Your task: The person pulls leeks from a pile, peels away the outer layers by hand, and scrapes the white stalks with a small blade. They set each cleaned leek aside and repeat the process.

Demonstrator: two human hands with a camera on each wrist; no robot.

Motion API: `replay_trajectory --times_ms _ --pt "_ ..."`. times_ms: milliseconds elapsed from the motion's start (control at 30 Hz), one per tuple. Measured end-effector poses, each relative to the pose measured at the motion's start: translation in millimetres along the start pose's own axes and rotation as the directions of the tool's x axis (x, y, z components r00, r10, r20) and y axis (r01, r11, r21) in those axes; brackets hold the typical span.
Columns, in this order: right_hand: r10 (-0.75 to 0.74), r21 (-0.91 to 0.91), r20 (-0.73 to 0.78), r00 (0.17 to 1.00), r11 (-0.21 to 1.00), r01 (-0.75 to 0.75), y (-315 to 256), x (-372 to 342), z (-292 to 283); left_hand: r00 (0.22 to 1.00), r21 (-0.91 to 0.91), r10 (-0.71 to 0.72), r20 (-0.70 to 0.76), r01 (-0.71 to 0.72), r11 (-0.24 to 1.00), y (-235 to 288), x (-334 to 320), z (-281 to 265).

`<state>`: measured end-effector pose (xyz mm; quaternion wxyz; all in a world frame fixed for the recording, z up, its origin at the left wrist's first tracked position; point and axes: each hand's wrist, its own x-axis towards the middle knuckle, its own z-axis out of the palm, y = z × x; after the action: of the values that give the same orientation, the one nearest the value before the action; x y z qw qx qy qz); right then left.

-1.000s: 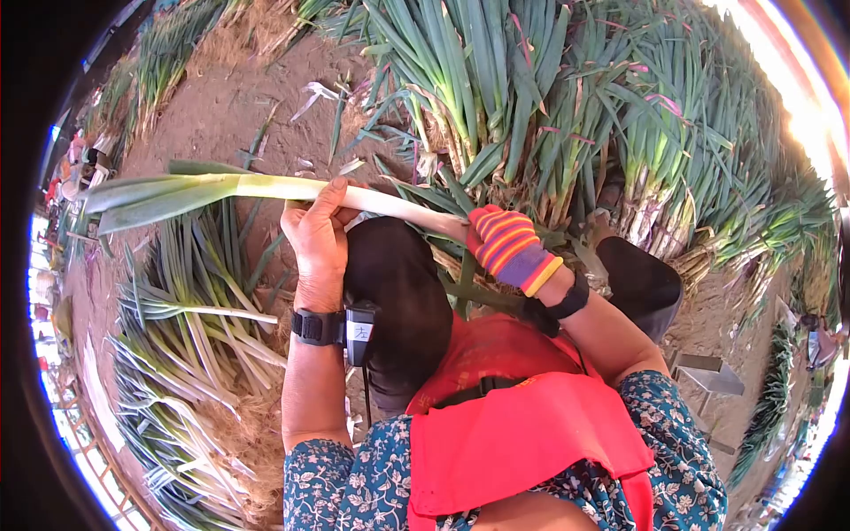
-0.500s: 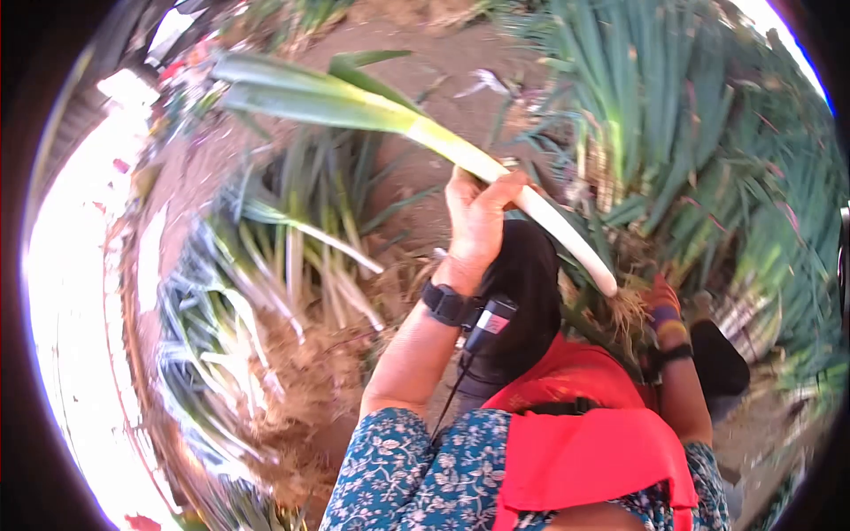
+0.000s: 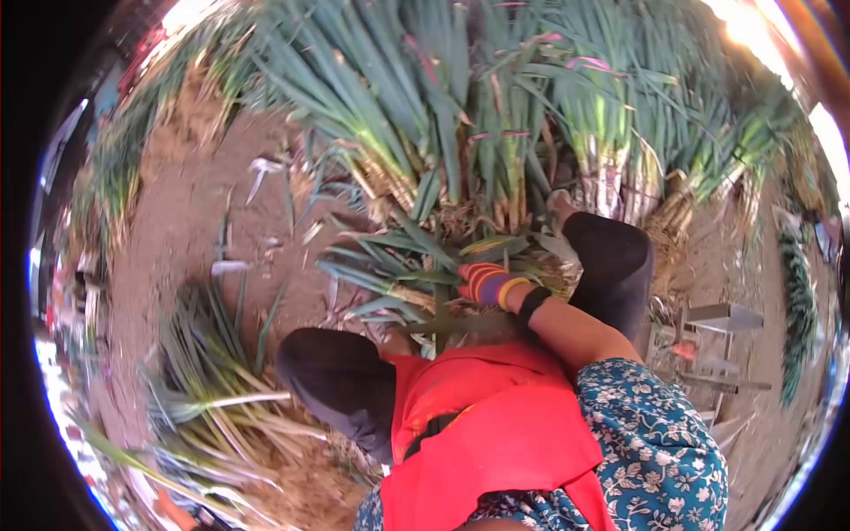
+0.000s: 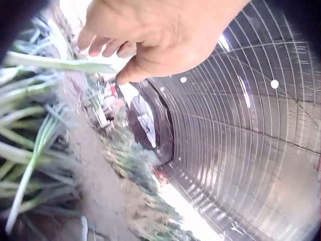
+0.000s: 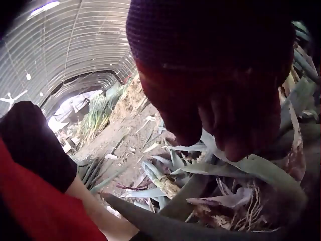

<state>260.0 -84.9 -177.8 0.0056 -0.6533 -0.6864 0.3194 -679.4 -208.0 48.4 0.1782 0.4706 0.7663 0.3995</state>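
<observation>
Far down at the left edge of the head view, my bare left hand (image 3: 174, 513) is beside a long leek (image 3: 133, 462) lying across a pile of leeks. In the left wrist view its fingers are loosely bent, with the thumb apart from them near the tip of a green leaf (image 4: 95, 67). My right hand (image 3: 485, 283), in a striped glove, reaches down in front of the lap among loose leek leaves (image 3: 381, 279). The right wrist view shows its shadowed fingertips right at a broad leaf (image 5: 251, 165), close to some dry roots (image 5: 248, 208).
Tied leek bundles (image 3: 611, 115) stand along the far side. The left pile (image 3: 208, 354) has roots toward me. Bent knees (image 3: 341, 376) and a red apron (image 3: 496, 425) frame the lap. A small metal stand (image 3: 726, 317) is at right.
My left hand has carried the leek from over the knee down and left to the pile, its fingers now loosened. The right hand has left the leek's root end and come to the loose leaves.
</observation>
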Motion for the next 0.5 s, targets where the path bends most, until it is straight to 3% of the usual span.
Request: replay_trajectory --times_ms 67,100,133,167,200,233,267,300,367,433,500 --pt "-0.036 0.031 -0.070 0.997 0.999 0.038 4.5 -3.2 2.1 0.919 0.121 0.032 -0.394 0.017 0.992 -7.3 13.6 39.8" --pt "-0.031 0.035 -0.075 0.997 0.999 0.034 14.2 2.8 6.8 0.945 -0.243 -0.230 -0.233 0.173 0.955 23.6 10.9 97.9" --pt "-0.060 0.005 -0.201 0.978 0.998 0.063 29.2 12.7 17.7 0.983 0.014 0.167 -0.075 -0.166 0.986 93.7 -20.0 184.9" --pt "-0.083 -0.026 -0.321 0.943 0.997 0.079 43.0 19.5 26.3 0.885 0.279 0.424 0.192 -0.463 0.841 179.9 -49.7 263.1" --pt "0.033 0.069 -0.263 0.964 0.998 -0.016 44.7 18.7 11.6 0.950 -0.189 0.183 0.253 -0.137 0.972 237.1 -70.7 330.0" --pt "0.050 0.079 -0.264 0.963 0.996 -0.030 54.7 23.7 8.1 0.956 -0.393 0.033 0.290 0.088 0.915 294.8 -89.9 393.9" --pt "0.161 0.173 -0.420 0.893 0.980 -0.095 67.2 31.3 6.7 0.838 -0.325 0.340 0.427 -0.209 0.922 330.1 -105.0 443.2" --pt "0.279 0.274 -0.554 0.785 0.951 -0.144 79.4 37.0 3.4 0.863 -0.383 0.124 0.489 0.085 0.920 367.4 -121.7 492.5" --pt "0.394 0.400 -0.542 0.742 0.898 -0.185 99.6 32.4 -18.8 0.691 -0.406 0.252 0.678 0.066 0.911 426.6 -159.9 565.6" --pt "0.529 0.442 -0.446 0.722 0.831 -0.337 119.2 27.6 -46.8 0.478 -0.425 0.300 0.826 0.178 0.887 463.8 -189.1 619.4" --pt "0.561 0.484 -0.413 0.717 0.802 -0.349 152.0 34.9 -46.8 0.334 -0.406 0.307 0.891 0.284 0.869 470.5 -209.1 660.3"
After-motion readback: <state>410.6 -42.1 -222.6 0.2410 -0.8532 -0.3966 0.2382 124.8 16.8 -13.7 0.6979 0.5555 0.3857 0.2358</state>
